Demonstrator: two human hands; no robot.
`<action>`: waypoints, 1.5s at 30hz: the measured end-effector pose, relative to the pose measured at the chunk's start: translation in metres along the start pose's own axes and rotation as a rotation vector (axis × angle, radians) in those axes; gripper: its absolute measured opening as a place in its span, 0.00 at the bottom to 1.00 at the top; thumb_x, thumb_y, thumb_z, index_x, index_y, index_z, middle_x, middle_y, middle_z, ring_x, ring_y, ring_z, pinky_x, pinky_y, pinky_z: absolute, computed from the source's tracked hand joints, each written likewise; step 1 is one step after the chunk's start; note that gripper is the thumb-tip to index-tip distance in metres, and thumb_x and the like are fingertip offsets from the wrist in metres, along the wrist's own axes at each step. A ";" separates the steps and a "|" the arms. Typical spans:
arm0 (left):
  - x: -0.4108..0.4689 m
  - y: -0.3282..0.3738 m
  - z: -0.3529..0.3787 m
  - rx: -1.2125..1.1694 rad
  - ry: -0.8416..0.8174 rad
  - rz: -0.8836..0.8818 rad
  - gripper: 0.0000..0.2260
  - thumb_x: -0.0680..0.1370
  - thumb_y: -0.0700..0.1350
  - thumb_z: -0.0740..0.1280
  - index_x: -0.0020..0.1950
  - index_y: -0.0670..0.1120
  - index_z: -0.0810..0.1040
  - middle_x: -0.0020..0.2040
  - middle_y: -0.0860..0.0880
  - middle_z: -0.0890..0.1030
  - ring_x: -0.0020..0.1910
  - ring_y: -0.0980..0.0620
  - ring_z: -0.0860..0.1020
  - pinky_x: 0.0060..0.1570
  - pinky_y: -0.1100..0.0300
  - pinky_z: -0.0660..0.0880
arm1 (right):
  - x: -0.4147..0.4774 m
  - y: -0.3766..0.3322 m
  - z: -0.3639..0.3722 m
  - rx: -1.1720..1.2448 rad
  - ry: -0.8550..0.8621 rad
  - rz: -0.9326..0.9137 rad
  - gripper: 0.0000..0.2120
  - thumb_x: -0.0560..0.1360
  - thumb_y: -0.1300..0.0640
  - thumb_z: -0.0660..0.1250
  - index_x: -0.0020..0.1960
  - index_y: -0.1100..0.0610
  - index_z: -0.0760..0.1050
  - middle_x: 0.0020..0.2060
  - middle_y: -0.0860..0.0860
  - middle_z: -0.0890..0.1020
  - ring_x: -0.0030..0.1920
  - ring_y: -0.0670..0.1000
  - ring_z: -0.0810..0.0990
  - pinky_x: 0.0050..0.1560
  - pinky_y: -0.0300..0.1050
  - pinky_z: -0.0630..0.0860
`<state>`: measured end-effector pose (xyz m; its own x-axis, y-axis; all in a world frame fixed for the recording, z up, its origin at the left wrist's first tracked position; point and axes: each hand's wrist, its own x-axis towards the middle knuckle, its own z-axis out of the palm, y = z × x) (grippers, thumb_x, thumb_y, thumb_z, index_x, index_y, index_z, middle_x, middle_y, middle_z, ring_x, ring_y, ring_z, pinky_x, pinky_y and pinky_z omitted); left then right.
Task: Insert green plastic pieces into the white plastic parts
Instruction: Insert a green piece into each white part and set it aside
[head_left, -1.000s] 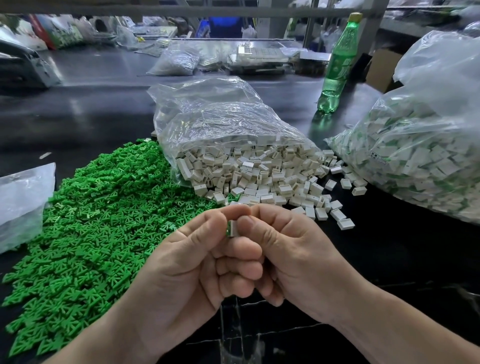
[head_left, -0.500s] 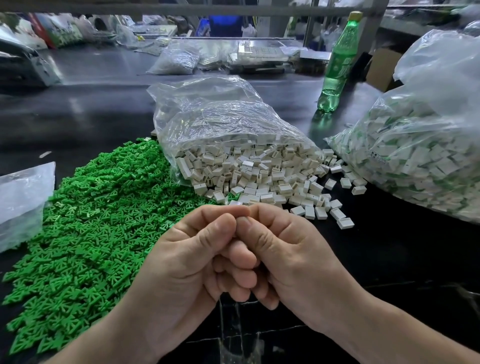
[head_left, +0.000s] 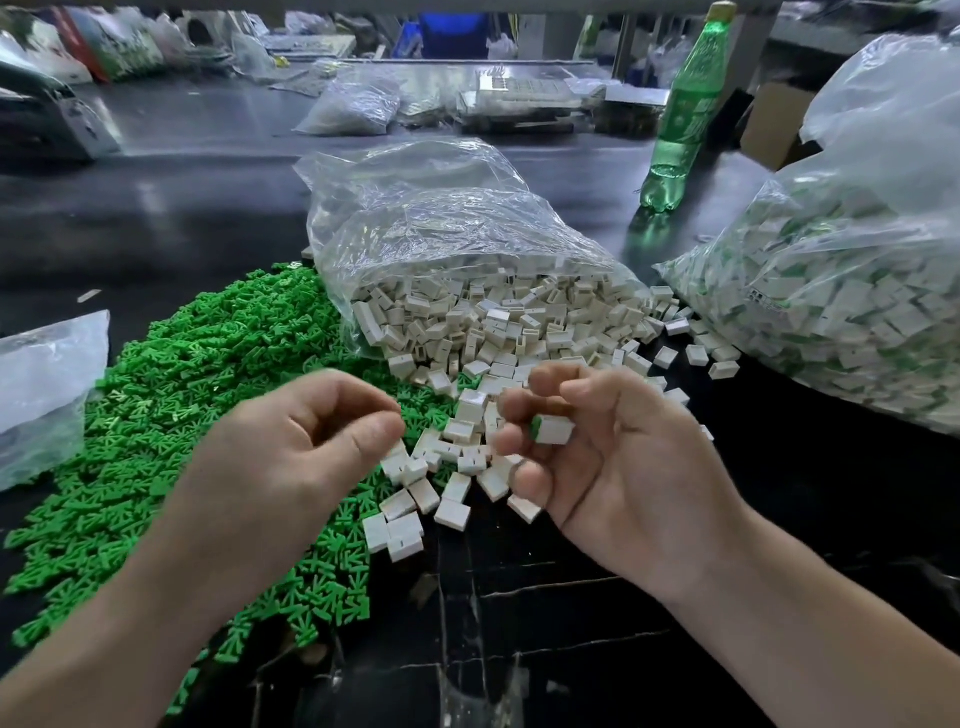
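Dark table (head_left: 789, 499), right hand (head_left: 639, 467) gripping white part (head_left: 555, 430), left hand (head_left: 291, 457) half-curled

Two hands: left hand (head_left: 291, 457) and right hand (head_left: 623, 467). One filled white part (head_left: 553, 430). One green bottle (head_left: 685, 114). Four clear bags: middle bag (head_left: 447, 234), right-edge bag (head_left: 857, 291), left-edge bag (head_left: 47, 384), far bag (head_left: 353, 106). Green pieces (head_left: 208, 364) and loose white parts (head_left: 498, 322) are heaped beyond counting.
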<state>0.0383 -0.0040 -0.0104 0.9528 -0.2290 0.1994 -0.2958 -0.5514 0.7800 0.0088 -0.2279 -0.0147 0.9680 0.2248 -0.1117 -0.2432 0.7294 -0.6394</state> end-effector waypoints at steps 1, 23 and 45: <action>-0.002 0.000 0.000 0.181 -0.056 0.070 0.13 0.70 0.66 0.65 0.45 0.60 0.80 0.41 0.62 0.81 0.36 0.63 0.79 0.28 0.70 0.75 | 0.001 -0.002 -0.002 -0.055 0.045 -0.003 0.05 0.66 0.62 0.67 0.41 0.59 0.78 0.39 0.58 0.79 0.32 0.53 0.78 0.24 0.42 0.75; 0.001 -0.002 0.016 0.843 -0.101 0.093 0.21 0.75 0.67 0.56 0.62 0.61 0.75 0.54 0.60 0.74 0.52 0.58 0.73 0.43 0.63 0.68 | -0.009 0.033 -0.001 -2.083 -0.125 -0.309 0.17 0.79 0.40 0.62 0.65 0.46 0.68 0.48 0.44 0.79 0.49 0.52 0.78 0.41 0.47 0.68; -0.001 0.005 0.008 -0.033 -0.102 -0.024 0.11 0.74 0.63 0.66 0.46 0.58 0.82 0.39 0.56 0.83 0.36 0.58 0.81 0.35 0.67 0.76 | -0.006 0.027 -0.005 -1.422 -0.010 -0.517 0.05 0.79 0.56 0.68 0.53 0.47 0.80 0.34 0.43 0.79 0.29 0.41 0.74 0.29 0.34 0.71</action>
<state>0.0350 -0.0129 -0.0115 0.9472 -0.2972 0.1202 -0.2686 -0.5311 0.8036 -0.0035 -0.2131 -0.0352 0.9238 0.1558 0.3499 0.3801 -0.4847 -0.7878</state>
